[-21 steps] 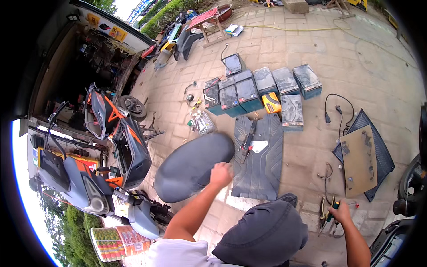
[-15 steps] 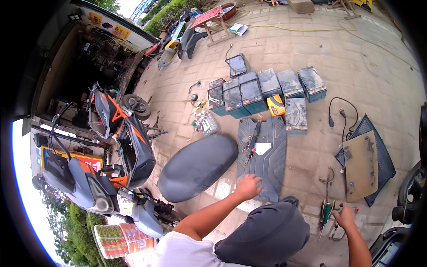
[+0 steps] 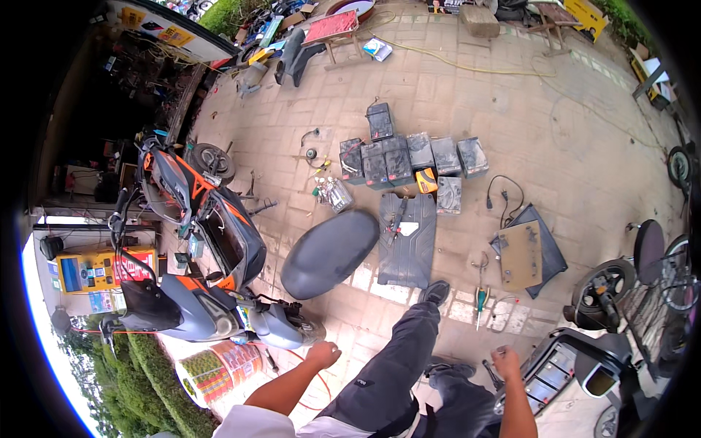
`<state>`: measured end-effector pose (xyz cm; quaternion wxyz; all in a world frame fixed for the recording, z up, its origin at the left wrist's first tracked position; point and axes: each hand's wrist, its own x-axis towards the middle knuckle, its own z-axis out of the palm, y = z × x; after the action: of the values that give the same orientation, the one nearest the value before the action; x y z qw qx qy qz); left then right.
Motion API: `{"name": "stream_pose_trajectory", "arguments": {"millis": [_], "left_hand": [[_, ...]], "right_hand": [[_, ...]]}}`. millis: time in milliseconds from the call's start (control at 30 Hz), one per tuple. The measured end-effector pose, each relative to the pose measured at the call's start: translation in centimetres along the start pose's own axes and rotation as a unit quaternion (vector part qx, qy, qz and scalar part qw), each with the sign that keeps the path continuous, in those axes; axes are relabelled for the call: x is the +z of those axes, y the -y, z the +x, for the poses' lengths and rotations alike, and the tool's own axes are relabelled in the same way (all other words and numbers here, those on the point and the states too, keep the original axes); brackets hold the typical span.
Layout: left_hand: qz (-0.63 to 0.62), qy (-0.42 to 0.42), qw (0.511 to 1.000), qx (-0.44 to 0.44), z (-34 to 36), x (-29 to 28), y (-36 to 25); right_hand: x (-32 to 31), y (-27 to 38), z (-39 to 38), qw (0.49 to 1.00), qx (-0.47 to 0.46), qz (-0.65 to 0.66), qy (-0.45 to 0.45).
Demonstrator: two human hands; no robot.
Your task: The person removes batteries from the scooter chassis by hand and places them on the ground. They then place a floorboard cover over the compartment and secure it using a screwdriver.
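My left hand (image 3: 323, 355) hangs over the paving near the scooter's rear, fingers curled in a loose fist with nothing showing in it. At the lower right, my right hand (image 3: 505, 362) is closed on what looks like pliers (image 3: 491, 374); their jaws are hard to make out. A green-handled screwdriver (image 3: 480, 301) lies on the ground ahead of that hand. My shoe (image 3: 435, 293) stands by the lower edge of a grey floor mat (image 3: 409, 263), on which a dark tool with red parts (image 3: 398, 216) lies. To its left rests a black scooter seat (image 3: 331, 254).
Several dark batteries (image 3: 386, 160) stand grouped beyond the mat, with a small yellow box (image 3: 426, 179) among them. Orange and grey scooters (image 3: 208, 303) stand at left. A brown board (image 3: 521, 255) and a black cable (image 3: 504, 186) lie at right. An opened vehicle body (image 3: 551, 372) is close to my right hand.
I have risen from a crouch, and the view is higher. The left hand drew back from the mat and closed. The right hand left the ground; the pliers beside the screwdriver are gone from there.
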<state>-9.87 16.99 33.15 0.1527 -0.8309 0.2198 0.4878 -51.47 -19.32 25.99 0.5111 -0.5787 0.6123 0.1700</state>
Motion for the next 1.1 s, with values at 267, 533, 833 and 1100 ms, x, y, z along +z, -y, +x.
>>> {"name": "stream_pose_trajectory", "arguments": {"millis": [267,533,833,1100], "left_hand": [[-0.15,-0.005,0.984,-0.092,-19.3,0.3,4.9],[-0.263,0.023,0.945,-0.195,-28.1,10.1,11.0],[-0.429,0.033,0.873,-0.231,-24.8,1.9,16.1],[-0.525,-0.117,0.807,-0.245,-16.6,-13.0,23.2]], "right_hand": [[-5.0,9.6,-11.4,0.993,-0.02,0.085,0.083],[-5.4,15.9,-11.8,0.985,-0.025,-0.144,0.096],[6.2,42.5,-15.1,0.909,-0.282,-0.304,0.043],[1.7,59.1,-10.7,0.912,-0.186,-0.356,-0.086]]}}
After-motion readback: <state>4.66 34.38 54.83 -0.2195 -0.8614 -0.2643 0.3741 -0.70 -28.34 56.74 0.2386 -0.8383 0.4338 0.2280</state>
